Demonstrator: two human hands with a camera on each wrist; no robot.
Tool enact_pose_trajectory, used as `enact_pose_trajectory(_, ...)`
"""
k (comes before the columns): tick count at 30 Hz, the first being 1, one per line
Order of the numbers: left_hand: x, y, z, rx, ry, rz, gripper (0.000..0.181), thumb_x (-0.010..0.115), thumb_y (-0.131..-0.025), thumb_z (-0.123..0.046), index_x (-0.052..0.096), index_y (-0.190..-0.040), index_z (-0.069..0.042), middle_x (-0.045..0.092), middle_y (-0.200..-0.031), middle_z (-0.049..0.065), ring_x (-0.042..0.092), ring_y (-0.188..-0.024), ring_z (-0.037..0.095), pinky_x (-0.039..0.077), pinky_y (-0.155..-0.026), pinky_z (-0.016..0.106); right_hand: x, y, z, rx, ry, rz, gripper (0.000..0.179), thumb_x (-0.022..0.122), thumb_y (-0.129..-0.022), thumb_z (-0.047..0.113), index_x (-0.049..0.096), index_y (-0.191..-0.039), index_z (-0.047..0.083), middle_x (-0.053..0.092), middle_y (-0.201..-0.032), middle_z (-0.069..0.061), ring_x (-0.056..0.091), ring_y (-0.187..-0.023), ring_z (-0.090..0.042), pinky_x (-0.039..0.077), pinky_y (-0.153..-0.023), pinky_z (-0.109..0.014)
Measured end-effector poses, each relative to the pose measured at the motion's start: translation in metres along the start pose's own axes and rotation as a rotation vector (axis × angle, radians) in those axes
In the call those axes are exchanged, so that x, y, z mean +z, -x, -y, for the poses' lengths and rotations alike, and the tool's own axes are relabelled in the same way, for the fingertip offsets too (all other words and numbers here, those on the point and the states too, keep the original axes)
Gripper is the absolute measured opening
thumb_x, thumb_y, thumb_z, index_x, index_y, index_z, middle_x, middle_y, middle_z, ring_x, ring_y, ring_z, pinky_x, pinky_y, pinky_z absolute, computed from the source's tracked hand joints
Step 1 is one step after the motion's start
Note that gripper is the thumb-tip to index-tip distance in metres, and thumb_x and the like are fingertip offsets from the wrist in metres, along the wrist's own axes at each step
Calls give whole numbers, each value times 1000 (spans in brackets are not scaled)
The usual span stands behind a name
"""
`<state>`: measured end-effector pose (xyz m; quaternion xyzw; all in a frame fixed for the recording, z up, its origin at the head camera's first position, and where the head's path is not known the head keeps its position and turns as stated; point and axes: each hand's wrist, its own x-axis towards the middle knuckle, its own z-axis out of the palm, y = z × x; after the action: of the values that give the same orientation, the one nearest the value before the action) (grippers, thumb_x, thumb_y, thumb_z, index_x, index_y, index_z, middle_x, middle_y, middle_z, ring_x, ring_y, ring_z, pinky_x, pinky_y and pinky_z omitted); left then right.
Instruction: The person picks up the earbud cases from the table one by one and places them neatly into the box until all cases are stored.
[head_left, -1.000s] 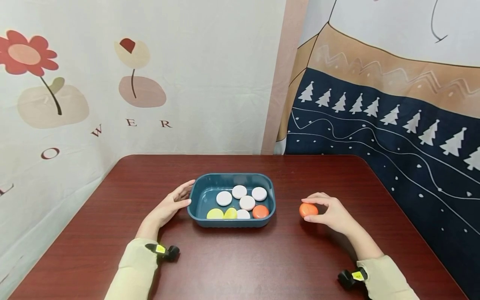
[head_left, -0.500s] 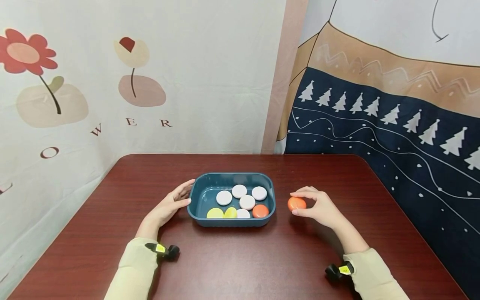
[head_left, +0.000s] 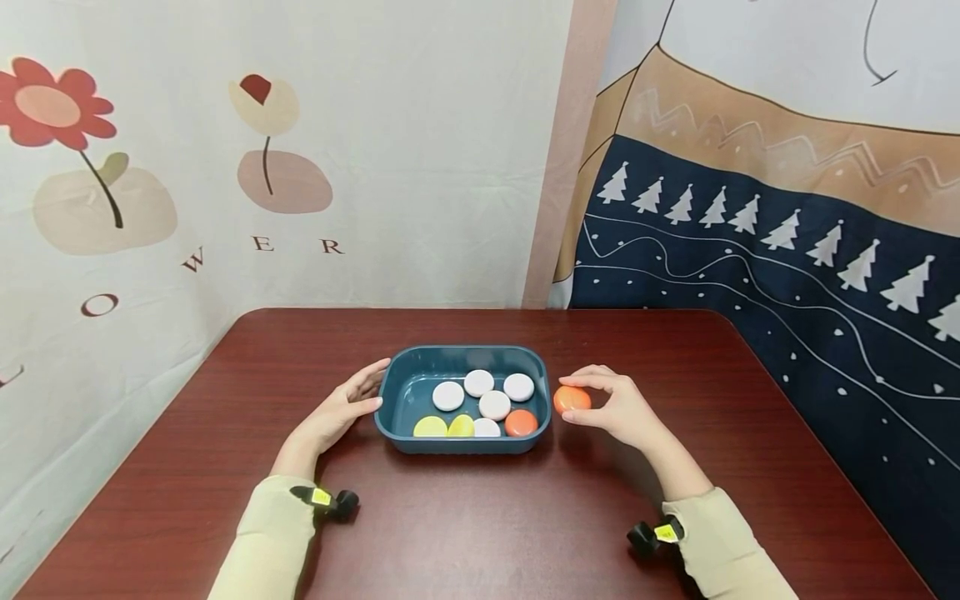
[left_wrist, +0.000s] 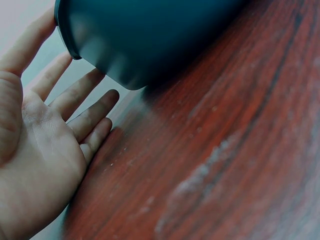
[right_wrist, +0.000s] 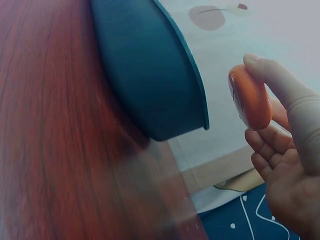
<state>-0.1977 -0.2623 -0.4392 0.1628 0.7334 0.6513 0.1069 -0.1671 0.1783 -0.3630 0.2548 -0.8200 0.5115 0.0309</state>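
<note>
A dark teal rectangular tray [head_left: 462, 446] sits on the table, with several smooth rounded discs inside. White discs [head_left: 494, 406] lie about its right and middle, while two yellow discs [head_left: 431, 427] and one orange-red disc [head_left: 521, 423] are near the front wall. My left hand [head_left: 337, 417] has its fingers extended against the tray's left end, thumb at the rim, as the left wrist view also shows. Between thumb and fingertips, my right hand [head_left: 618, 410] pinches a glossy orange rounded disc [right_wrist: 250, 97] just outside the tray's right end, above the table.
The reddish-brown wooden table [head_left: 480, 533] has rounded far corners. Behind it hangs a pale cloth [head_left: 435, 167] with flower prints, and a dark blue cloth [head_left: 675, 258] with tree prints is at the right.
My right hand has moved left with the orange disc, from well right of the tray to beside its right end. The left hand and the tray have stayed in place.
</note>
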Motion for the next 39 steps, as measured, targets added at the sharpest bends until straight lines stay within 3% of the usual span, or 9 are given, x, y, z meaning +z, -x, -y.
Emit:
enact_pose_trajectory(4, 0, 0, 0, 1, 6, -1, 67, 59, -94, -7, 25, -152, -8, 27, -152, 19, 24, -137, 33, 33, -97, 17, 5, -5, 5, -12, -14, 4, 42, 82, -72, 3, 69, -112, -3, 64, -107, -13, 53, -102, -25, 48, -81, -37)
enact_pose_trajectory(11, 1, 0, 0, 9, 6, 1, 67, 58, -94, -7, 25, -152, -8, 27, -152, 20, 23, -137, 35, 33, -97, 18, 16, -14, 15, -1, -29, 11, 40, 82, -73, 4, 70, -111, -1, 63, -109, -12, 52, -103, -24, 48, -82, -38)
enact_pose_trajectory(17, 1, 0, 0, 9, 6, 1, 67, 58, -94, -6, 25, -151, -8, 27, -151, 19, 24, -137, 34, 33, -97, 18, 25, -21, 22, -43, -51, 17, 41, 82, -72, 1, 69, -111, -3, 62, -110, -16, 52, -105, -27, 48, -84, -41)
enact_pose_trajectory(24, 0, 1, 0, 10, 5, 0, 66, 58, -94, -6, 25, -151, -8, 28, -151, 19, 24, -137, 34, 33, -97, 18, 36, -30, 30, -48, -66, 35, 41, 82, -73, 3, 69, -112, -2, 63, -109, -13, 52, -103, -25, 50, -77, -32)
enact_pose_trajectory(31, 0, 0, 0, 12, 8, 4, 66, 58, -94, -6, 25, -151, -8, 27, -152, 19, 23, -137, 36, 33, -97, 18, 47, -38, 34, -35, -76, 52, 40, 82, -73, 3, 69, -111, -2, 63, -110, -12, 53, -105, -24, 50, -81, -37)
enact_pose_trajectory(39, 0, 0, 1, 11, 1, 0, 66, 58, -94, -6, 25, -151, -8, 28, -151, 19, 24, -137, 35, 33, -97, 18, 67, -54, 1, -22, -75, 37, 44, 86, -70, 10, 72, -112, 6, 63, -112, -6, 52, -107, -20, 49, -82, -40)
